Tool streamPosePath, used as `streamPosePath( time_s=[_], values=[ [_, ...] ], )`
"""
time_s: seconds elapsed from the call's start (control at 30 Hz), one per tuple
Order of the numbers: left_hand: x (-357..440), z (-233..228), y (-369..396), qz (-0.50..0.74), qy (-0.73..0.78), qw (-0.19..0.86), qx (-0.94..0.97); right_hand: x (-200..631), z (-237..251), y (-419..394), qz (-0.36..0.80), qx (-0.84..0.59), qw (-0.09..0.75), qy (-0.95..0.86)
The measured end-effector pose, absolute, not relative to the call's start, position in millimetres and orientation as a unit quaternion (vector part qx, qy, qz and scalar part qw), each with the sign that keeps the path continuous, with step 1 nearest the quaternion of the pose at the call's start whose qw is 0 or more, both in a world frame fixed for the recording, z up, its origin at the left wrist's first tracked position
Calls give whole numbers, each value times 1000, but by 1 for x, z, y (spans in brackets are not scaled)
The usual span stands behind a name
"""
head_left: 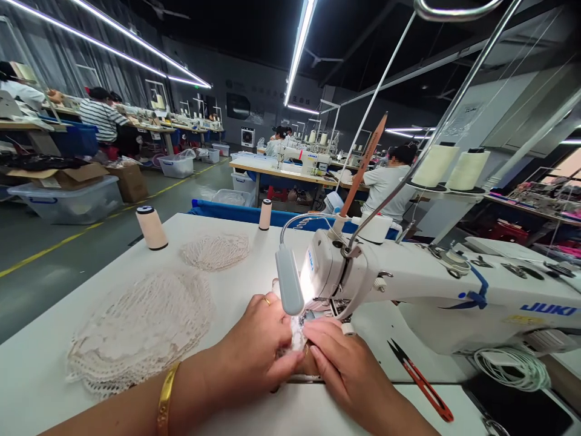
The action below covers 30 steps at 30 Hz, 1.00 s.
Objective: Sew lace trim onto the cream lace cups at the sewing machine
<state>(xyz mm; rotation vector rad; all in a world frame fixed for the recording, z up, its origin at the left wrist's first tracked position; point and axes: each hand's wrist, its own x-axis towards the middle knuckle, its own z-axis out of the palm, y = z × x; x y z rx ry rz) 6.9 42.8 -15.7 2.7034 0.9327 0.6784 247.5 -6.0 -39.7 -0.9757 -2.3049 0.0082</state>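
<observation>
Pinching a small piece of white lace [296,334] flat on the bed of the sewing machine [408,284], right under the needle area, both hands close in on it from either side. The lace looks thin, limp and open-meshed, so by my judgement it weighs almost nothing, will bunch or stretch with any pull, and could snag on the foot; it is best held by its edges on both sides of the stitch line, pressed lightly against the table rather than lifted. The left hand [254,354], with a ring and a gold bangle, has its fingers curled down onto the piece, gripping its near left edge. The right hand [345,363] lies with fingers extended and pressed together on the right edge, touching the left fingertips. A machine lamp [289,287] shines on the spot. Red-handled thread snips [420,380] lie just right of the hands, and stacked lace pieces [140,330] sit well to the left, with a thread cone [151,227] beyond them.
</observation>
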Motion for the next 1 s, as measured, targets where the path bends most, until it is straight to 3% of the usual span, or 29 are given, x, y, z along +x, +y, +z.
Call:
streamPosePath(
  time_s=[0.1, 0.33, 1.0],
  values=[
    [1, -8, 42, 246, 260, 188, 914, 243, -33, -9, 64, -346, 308, -884],
    [-5, -12, 43, 193, 268, 129, 935, 249, -39, -11, 50, -384, 266, -883],
    [5, -20, 42, 220, 258, 95, 936, 251, -42, -9, 23, -438, 237, -867]
  ],
)
